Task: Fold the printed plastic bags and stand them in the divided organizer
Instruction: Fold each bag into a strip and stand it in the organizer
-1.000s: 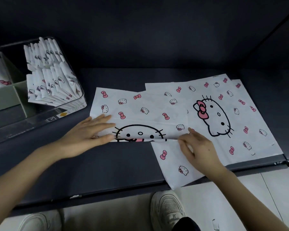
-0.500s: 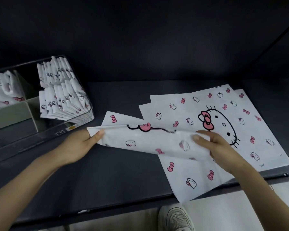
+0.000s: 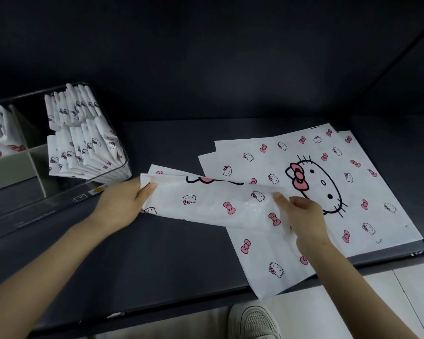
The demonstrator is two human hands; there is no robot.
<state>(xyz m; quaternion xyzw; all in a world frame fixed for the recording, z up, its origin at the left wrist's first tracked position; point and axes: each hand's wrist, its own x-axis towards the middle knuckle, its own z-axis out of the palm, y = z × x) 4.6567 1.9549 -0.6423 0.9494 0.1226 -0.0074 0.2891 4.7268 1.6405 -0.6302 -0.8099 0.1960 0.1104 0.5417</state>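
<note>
A white plastic bag (image 3: 213,204) printed with cat faces and pink bows lies half folded on the dark table. My left hand (image 3: 123,204) pinches its left end, thumb on top. My right hand (image 3: 301,216) pinches its right end, and the near half is lifted over the far half. Under and to the right of it lies a flat stack of the same bags (image 3: 340,182). The clear divided organizer (image 3: 59,199) stands at the left, with several folded bags (image 3: 83,143) upright in its right compartment.
The flat stack's near corner (image 3: 269,285) hangs over the table's front edge. Another bundle of bags (image 3: 0,133) sits in the organizer's left compartment. A white shoe (image 3: 252,321) shows on the pale floor below. Dark walls close the back and right.
Both hands have lifted the bag's near edge off the table and carried it up and away, folding it over. The head camera has moved, so everything sits lower in view.
</note>
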